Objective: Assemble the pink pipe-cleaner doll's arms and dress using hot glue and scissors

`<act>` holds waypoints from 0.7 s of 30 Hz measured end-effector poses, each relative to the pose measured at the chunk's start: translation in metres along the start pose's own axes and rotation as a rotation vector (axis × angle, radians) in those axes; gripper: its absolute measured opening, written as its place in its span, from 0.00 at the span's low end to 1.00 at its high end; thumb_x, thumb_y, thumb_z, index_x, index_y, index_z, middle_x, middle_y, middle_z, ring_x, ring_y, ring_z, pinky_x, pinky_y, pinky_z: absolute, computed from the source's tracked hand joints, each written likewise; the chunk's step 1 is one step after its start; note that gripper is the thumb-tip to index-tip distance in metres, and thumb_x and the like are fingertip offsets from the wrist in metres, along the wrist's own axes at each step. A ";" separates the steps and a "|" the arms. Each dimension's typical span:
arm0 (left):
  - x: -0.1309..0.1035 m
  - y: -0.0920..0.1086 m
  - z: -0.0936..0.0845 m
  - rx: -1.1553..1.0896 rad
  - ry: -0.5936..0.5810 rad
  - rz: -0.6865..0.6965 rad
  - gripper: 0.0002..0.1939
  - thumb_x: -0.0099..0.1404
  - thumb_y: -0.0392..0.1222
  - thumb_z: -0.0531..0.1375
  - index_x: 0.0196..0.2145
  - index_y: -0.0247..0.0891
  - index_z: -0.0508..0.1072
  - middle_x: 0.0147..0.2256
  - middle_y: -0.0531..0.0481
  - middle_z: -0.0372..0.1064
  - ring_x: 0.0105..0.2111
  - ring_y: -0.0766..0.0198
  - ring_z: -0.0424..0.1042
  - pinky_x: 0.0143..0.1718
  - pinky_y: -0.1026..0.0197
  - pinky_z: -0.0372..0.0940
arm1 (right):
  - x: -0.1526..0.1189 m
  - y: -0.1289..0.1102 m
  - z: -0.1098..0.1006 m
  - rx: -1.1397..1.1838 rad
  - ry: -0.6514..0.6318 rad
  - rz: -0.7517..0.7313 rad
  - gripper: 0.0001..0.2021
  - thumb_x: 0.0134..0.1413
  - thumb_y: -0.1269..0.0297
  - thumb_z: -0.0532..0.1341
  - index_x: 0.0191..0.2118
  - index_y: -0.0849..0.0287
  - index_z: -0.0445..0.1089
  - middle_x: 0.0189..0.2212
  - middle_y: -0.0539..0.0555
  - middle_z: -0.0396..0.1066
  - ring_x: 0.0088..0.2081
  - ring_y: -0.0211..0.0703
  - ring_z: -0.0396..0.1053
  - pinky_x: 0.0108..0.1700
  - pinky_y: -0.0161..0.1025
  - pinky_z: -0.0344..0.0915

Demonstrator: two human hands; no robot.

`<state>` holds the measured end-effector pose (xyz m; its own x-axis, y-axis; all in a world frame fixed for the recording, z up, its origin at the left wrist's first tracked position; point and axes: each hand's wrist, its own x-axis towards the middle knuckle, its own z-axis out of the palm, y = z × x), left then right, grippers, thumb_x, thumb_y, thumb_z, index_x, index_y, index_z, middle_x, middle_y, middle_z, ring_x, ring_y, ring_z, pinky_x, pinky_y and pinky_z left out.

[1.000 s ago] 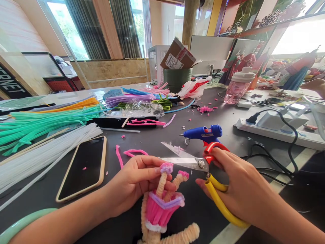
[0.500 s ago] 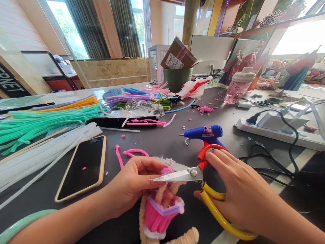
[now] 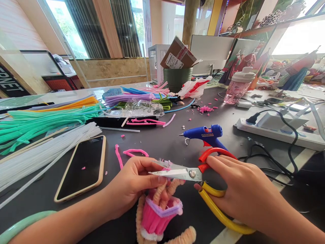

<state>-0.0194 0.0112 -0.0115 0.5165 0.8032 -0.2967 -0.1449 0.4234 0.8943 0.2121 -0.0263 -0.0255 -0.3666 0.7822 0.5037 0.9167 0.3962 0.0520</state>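
My left hand (image 3: pixel 138 178) pinches the end of a pipe-cleaner doll (image 3: pixel 159 213), whose pink skirt has a purple rim and a white edge. Beige fuzzy limbs stick out of it, and a small pink-and-purple tip shows at the blades. In my right hand (image 3: pixel 233 183) are scissors (image 3: pixel 191 174) with one red and one yellow handle. Their blades lie across the pink tip beside my left fingers, slightly apart. Just beyond, a blue glue gun (image 3: pixel 204 132) lies on the dark table. Bent pink pipe cleaners (image 3: pixel 135 152) rest left of it.
A phone (image 3: pixel 82 167) lies on the left beside bundles of white (image 3: pixel 50 152) and green pipe cleaners (image 3: pixel 50 125). To the right are a power strip (image 3: pixel 281 132) with black cables and a pink bottle (image 3: pixel 238 86). Pink scraps (image 3: pixel 205 109) are scattered farther back.
The scissor blades have moved closer together over the pink tip, and the red handle has shifted right. The doll has moved slightly left and down.
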 end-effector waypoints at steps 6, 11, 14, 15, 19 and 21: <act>-0.001 0.000 0.002 -0.018 -0.060 0.018 0.10 0.46 0.39 0.71 0.27 0.33 0.79 0.17 0.50 0.73 0.15 0.67 0.69 0.27 0.63 0.67 | 0.001 0.003 0.001 -0.030 0.105 -0.091 0.07 0.49 0.60 0.56 0.26 0.56 0.64 0.19 0.50 0.71 0.19 0.40 0.67 0.20 0.36 0.56; -0.002 0.002 0.003 -0.047 -0.016 0.026 0.09 0.44 0.37 0.72 0.25 0.35 0.79 0.21 0.51 0.75 0.21 0.67 0.73 0.29 0.66 0.68 | 0.000 0.002 0.001 0.020 0.092 -0.036 0.10 0.55 0.56 0.53 0.28 0.56 0.62 0.19 0.51 0.71 0.19 0.41 0.68 0.21 0.36 0.58; -0.002 0.003 0.002 -0.072 0.017 0.016 0.10 0.43 0.35 0.72 0.26 0.35 0.79 0.23 0.51 0.76 0.23 0.65 0.74 0.27 0.67 0.69 | 0.001 0.000 -0.002 0.068 0.128 0.085 0.14 0.57 0.51 0.53 0.26 0.54 0.59 0.14 0.47 0.65 0.14 0.38 0.61 0.18 0.34 0.56; -0.002 0.004 0.002 -0.080 0.011 0.013 0.10 0.43 0.35 0.72 0.26 0.35 0.79 0.24 0.51 0.76 0.22 0.65 0.75 0.26 0.67 0.69 | 0.001 0.000 -0.003 0.088 0.133 0.108 0.15 0.56 0.50 0.53 0.26 0.54 0.58 0.12 0.45 0.62 0.12 0.36 0.58 0.16 0.34 0.54; -0.001 0.003 0.000 -0.084 -0.044 0.027 0.11 0.44 0.36 0.72 0.28 0.36 0.78 0.24 0.52 0.75 0.23 0.65 0.75 0.28 0.66 0.70 | 0.003 -0.003 -0.005 0.173 0.077 0.143 0.12 0.52 0.52 0.57 0.29 0.53 0.58 0.15 0.45 0.63 0.14 0.36 0.59 0.17 0.33 0.57; -0.001 0.002 -0.001 -0.070 -0.088 0.038 0.13 0.44 0.36 0.72 0.30 0.36 0.77 0.24 0.52 0.75 0.22 0.66 0.74 0.28 0.65 0.70 | 0.004 -0.003 -0.005 0.202 0.020 0.148 0.13 0.50 0.52 0.59 0.31 0.53 0.56 0.21 0.49 0.66 0.19 0.39 0.64 0.20 0.34 0.63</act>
<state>-0.0205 0.0120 -0.0096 0.5815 0.7804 -0.2298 -0.2227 0.4244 0.8776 0.2087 -0.0272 -0.0191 -0.2255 0.8303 0.5097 0.9090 0.3675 -0.1965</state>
